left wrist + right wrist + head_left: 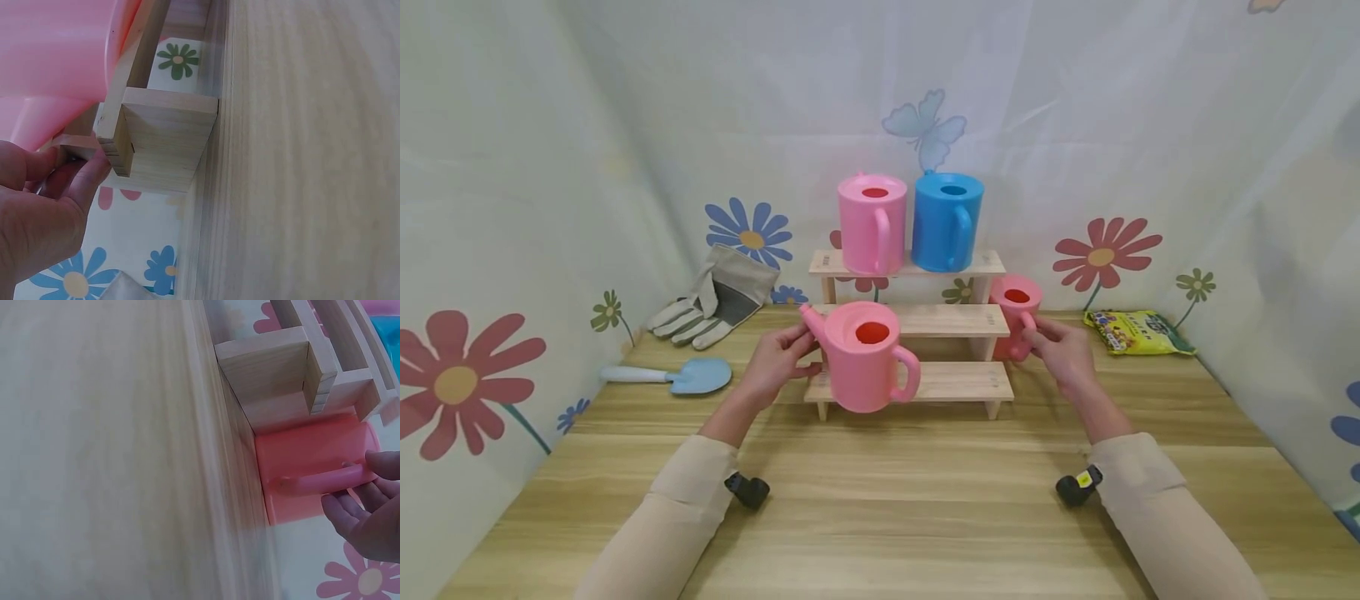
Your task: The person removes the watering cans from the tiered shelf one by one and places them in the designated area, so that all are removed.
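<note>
A three-step wooden stand (955, 382) is in the middle of the table. My left hand (778, 358) is at its left end, the fingertips pinching the end of a step in the left wrist view. Right beside those fingers, a pink watering can (861, 371) is on the lowest step, spout to the left and handle to the right. Behind the stand's right end, my right hand (1063, 354) grips the handle of a second, coral-pink watering can (312, 450), which stands upright against the stand. On the top step are a light-pink watering can (861, 225) and a blue watering can (934, 225).
At the left lie grey work gloves (722, 296) and a light-blue hand trowel (700, 377). A yellow-green packet (1138, 332) rests at the back right. Flower-printed curtains (1045, 125) enclose the wooden table (910, 500) at the back and sides.
</note>
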`<state>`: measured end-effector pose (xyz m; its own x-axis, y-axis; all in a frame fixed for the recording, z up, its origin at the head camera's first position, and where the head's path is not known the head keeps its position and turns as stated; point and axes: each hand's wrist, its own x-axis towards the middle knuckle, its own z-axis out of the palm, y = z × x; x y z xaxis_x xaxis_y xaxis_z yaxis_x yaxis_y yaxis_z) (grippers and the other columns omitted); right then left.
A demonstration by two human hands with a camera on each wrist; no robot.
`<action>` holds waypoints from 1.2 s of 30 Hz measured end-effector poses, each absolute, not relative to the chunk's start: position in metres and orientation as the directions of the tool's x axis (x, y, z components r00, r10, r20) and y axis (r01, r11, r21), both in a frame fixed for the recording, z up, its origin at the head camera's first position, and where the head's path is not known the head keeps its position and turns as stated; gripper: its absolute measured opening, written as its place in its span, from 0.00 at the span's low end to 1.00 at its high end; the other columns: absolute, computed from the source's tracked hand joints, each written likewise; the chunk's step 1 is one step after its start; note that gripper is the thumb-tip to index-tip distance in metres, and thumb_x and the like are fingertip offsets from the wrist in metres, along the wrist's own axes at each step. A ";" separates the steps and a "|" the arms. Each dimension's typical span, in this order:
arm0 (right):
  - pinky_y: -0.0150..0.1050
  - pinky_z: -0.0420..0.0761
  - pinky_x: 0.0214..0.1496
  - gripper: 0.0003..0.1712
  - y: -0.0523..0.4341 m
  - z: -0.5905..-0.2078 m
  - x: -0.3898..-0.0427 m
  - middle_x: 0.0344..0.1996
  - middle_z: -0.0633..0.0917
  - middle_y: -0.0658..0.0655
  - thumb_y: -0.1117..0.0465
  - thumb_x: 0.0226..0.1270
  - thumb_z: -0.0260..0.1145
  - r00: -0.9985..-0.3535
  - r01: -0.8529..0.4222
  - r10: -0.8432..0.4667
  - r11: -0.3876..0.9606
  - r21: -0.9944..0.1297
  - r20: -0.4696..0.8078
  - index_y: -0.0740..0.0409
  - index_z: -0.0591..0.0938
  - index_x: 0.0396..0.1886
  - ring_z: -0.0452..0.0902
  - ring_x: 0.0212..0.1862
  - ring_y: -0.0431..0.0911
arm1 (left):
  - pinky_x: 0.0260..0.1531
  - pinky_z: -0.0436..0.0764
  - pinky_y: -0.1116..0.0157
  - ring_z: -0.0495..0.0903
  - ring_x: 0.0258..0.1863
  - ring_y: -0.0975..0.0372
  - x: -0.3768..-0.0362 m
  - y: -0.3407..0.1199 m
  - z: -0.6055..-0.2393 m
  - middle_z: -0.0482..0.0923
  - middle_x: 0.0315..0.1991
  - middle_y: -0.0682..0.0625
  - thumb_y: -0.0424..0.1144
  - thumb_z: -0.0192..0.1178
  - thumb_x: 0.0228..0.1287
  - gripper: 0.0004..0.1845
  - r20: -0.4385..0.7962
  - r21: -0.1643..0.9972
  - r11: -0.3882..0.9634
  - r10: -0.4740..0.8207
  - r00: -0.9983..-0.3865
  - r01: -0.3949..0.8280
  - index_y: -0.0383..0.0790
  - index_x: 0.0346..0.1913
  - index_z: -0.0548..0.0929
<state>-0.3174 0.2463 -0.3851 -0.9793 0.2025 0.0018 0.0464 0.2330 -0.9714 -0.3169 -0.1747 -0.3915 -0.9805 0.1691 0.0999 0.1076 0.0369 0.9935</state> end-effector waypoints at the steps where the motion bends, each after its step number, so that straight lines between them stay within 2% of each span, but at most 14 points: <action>1: 0.43 0.72 0.55 0.29 0.247 -0.385 -0.317 0.56 0.73 0.58 0.54 0.62 0.62 -0.980 0.051 0.200 0.237 -0.970 -0.002 0.54 0.70 0.62 0.73 0.53 0.49 | 0.41 0.79 0.54 0.71 0.54 0.54 -0.315 -0.174 -0.389 0.68 0.59 0.43 0.38 0.49 0.68 0.21 0.097 0.994 0.032 0.176 -0.980 0.104 0.39 0.63 0.69; 4: 0.42 0.72 0.55 0.29 0.248 -0.388 -0.320 0.56 0.73 0.55 0.52 0.61 0.62 -0.978 0.073 0.208 0.256 -0.964 -0.019 0.50 0.70 0.63 0.73 0.53 0.47 | 0.43 0.77 0.52 0.70 0.55 0.53 -0.313 -0.174 -0.386 0.67 0.60 0.41 0.38 0.48 0.68 0.21 0.095 0.994 0.026 0.189 -0.977 0.102 0.38 0.63 0.68; 10: 0.42 0.73 0.55 0.29 0.251 -0.391 -0.323 0.56 0.73 0.54 0.50 0.62 0.61 -0.978 0.062 0.208 0.293 -0.954 0.000 0.48 0.70 0.63 0.71 0.53 0.47 | 0.44 0.76 0.50 0.69 0.56 0.52 -0.314 -0.174 -0.383 0.66 0.60 0.41 0.36 0.48 0.68 0.22 0.083 0.996 0.019 0.203 -0.976 0.089 0.38 0.64 0.67; 12: 0.43 0.73 0.55 0.28 0.250 -0.389 -0.320 0.55 0.73 0.56 0.52 0.63 0.61 -0.979 0.049 0.202 0.293 -0.955 0.012 0.51 0.70 0.63 0.71 0.54 0.48 | 0.44 0.76 0.50 0.70 0.55 0.52 -0.316 -0.175 -0.385 0.67 0.60 0.41 0.37 0.48 0.68 0.22 0.082 0.996 0.017 0.201 -0.976 0.087 0.39 0.63 0.68; 18: 0.44 0.73 0.54 0.33 0.250 -0.381 -0.315 0.54 0.74 0.58 0.45 0.60 0.61 -0.969 0.021 0.235 0.366 -0.930 0.071 0.53 0.69 0.63 0.70 0.53 0.49 | 0.42 0.77 0.52 0.71 0.55 0.54 -0.319 -0.174 -0.391 0.68 0.59 0.44 0.40 0.49 0.67 0.22 0.092 0.994 0.033 0.192 -0.977 0.100 0.41 0.63 0.69; 22: 0.42 0.73 0.53 0.36 0.245 -0.366 -0.308 0.51 0.77 0.55 0.39 0.57 0.60 -0.929 -0.077 0.301 0.412 -0.908 0.215 0.52 0.70 0.62 0.71 0.52 0.46 | 0.41 0.79 0.54 0.71 0.54 0.55 -0.319 -0.173 -0.391 0.68 0.59 0.44 0.41 0.50 0.67 0.22 0.100 0.993 0.043 0.186 -0.977 0.110 0.41 0.63 0.70; 25: 0.38 0.74 0.53 0.33 0.231 -0.351 -0.297 0.49 0.79 0.52 0.40 0.58 0.60 -0.891 -0.208 0.286 0.436 -0.876 0.354 0.51 0.73 0.60 0.72 0.51 0.44 | 0.41 0.78 0.54 0.71 0.54 0.55 -0.320 -0.173 -0.391 0.68 0.59 0.45 0.42 0.50 0.67 0.22 0.106 0.992 0.045 0.183 -0.977 0.116 0.42 0.63 0.70; 29: 0.34 0.76 0.50 0.24 0.201 -0.334 -0.275 0.44 0.81 0.53 0.48 0.59 0.63 -0.852 -0.404 0.162 0.405 -0.821 0.499 0.52 0.78 0.54 0.75 0.47 0.43 | 0.41 0.79 0.54 0.71 0.54 0.55 -0.320 -0.175 -0.392 0.68 0.59 0.46 0.43 0.51 0.66 0.22 0.108 0.992 0.047 0.184 -0.977 0.119 0.44 0.62 0.70; 36: 0.40 0.77 0.49 0.20 0.148 -0.309 -0.229 0.44 0.81 0.60 0.61 0.60 0.65 -0.811 -0.560 -0.041 0.339 -0.756 0.583 0.61 0.78 0.52 0.75 0.47 0.49 | 0.42 0.78 0.52 0.71 0.54 0.55 -0.319 -0.176 -0.392 0.67 0.60 0.46 0.43 0.50 0.67 0.23 0.101 0.992 0.050 0.185 -0.977 0.112 0.43 0.63 0.69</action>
